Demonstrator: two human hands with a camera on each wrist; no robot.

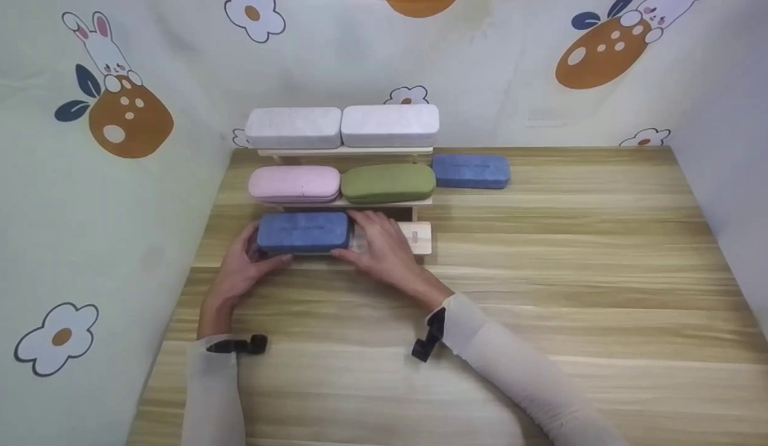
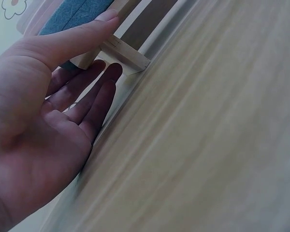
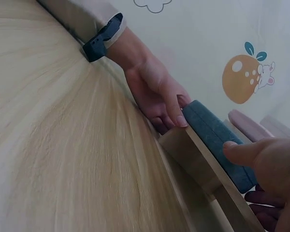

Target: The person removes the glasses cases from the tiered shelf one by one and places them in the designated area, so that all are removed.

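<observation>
A blue glasses case (image 1: 303, 232) lies on the left part of the lowest step of a wooden tiered rack (image 1: 423, 238). At its left end is my left hand (image 1: 238, 269), the thumb along the front and the fingers around the end; in the left wrist view, several fingers (image 2: 94, 104) hang below the step's edge. My right hand (image 1: 387, 251) holds the right end, thumb on the front face and fingers behind. The right wrist view shows the case (image 3: 217, 142) lying flat along the board, between both hands.
Above, the middle step bears a pink case (image 1: 294, 183) and a green case (image 1: 388, 184). Two white cases, one left (image 1: 293, 127) and one right (image 1: 390, 126), sit on top. Another blue case (image 1: 471, 171) lies right of the rack on the wooden table (image 1: 576, 266). Patterned walls (image 1: 99, 229) enclose the table.
</observation>
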